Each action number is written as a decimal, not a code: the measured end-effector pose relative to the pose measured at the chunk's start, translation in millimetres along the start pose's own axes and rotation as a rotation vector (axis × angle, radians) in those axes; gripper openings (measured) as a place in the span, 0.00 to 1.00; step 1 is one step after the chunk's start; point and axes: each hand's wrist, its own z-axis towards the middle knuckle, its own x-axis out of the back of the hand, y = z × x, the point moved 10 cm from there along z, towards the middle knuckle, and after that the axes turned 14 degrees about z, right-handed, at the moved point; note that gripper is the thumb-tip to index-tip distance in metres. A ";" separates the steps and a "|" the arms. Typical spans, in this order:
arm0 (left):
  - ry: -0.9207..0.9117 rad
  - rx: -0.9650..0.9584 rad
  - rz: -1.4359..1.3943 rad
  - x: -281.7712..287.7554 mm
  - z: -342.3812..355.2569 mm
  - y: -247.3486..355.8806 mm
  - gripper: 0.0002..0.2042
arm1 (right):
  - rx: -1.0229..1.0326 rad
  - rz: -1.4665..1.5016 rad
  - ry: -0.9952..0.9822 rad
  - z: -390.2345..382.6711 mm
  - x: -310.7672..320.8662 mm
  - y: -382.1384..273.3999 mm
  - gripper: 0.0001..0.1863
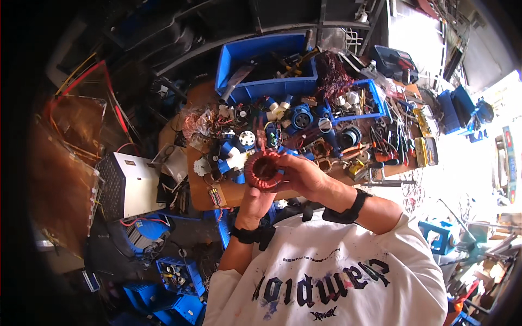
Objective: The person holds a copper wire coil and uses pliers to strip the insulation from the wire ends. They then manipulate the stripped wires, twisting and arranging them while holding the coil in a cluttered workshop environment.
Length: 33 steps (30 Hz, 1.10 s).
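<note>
In the head view, both hands meet around a ring-shaped coil wound with reddish copper wire (262, 170), held up above the near edge of the wooden counter (202, 196). The left hand (255, 202) comes up from below the coil, its fingers closed on the coil's lower rim. The right hand (304, 176) is just to the right of the coil, fingers curled and gripping its right side, thumb lying over the rim. Each wrist carries a black strap. The coil's open centre faces the camera.

Beyond the coil, the counter is crowded with small parts: white and blue plastic pieces just past the coil, among them a round blue housing (300, 116). Farther behind the coil stands a large blue bin (234, 54) holding tools, and to its right a smaller blue tray (375, 98) with a tangle of dark reddish wire (330, 76) at its left end. To the right of the coil, pliers and other hand tools (389, 146) lie spread on the counter. Left of the coil, off the counter, sits a white box with a vented side (130, 185), and below that a blue motor-like unit (142, 231). Nearer the person than the coil, a white printed shirt (326, 277) fills the lower frame.
</note>
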 end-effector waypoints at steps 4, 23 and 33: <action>0.017 -0.004 -0.007 6.5 -4.5 -1.7 0.54 | 0.021 -0.087 0.025 2.7 -2.0 3.0 0.22; 0.062 -0.044 -0.051 4.2 19.9 30.2 0.44 | 0.692 -0.962 0.198 -122.5 -19.6 -124.6 0.09; 0.081 -0.023 0.295 -25.3 25.1 42.5 0.49 | 1.057 -2.075 -0.032 -144.9 -124.3 -108.3 0.17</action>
